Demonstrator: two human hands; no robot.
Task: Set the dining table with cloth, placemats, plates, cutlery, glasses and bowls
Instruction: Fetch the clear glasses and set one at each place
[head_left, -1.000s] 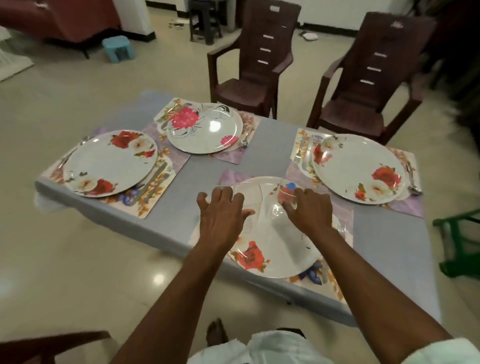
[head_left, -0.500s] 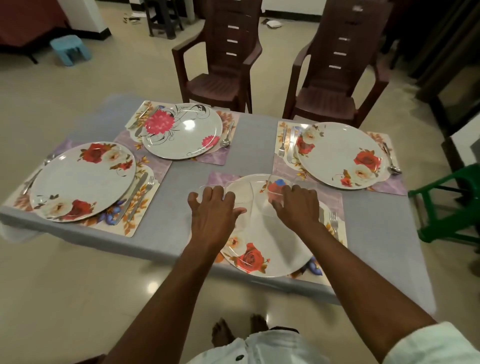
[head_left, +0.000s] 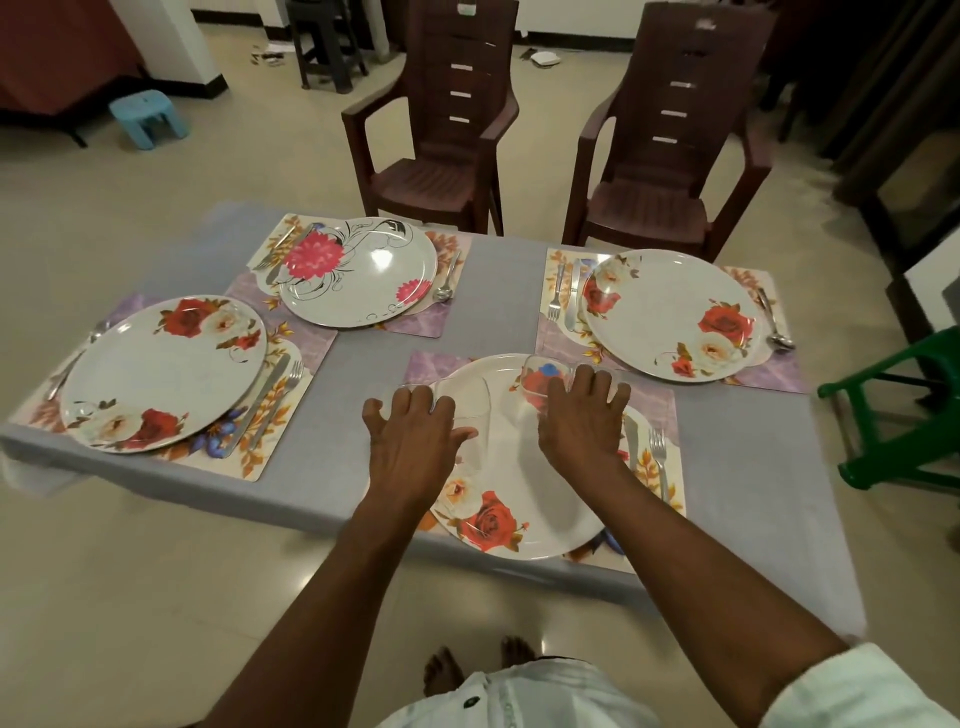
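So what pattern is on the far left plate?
A big pink flower with black swirls on white, on the far left plate, in the head view.

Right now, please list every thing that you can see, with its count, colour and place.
tablecloth: 1, grey, covers table
placemats: 4, floral and purple, one under each plate
plates: 4, white with flowers, on placemats
cutlery: silver, beside each plate
glasses: 2, clear, over nearest plate, one under each hand
chairs: 2, brown, beyond table
stool: 1, light blue, floor far left
green furniture: 1, right edge
left hand: on left glass
right hand: on right glass
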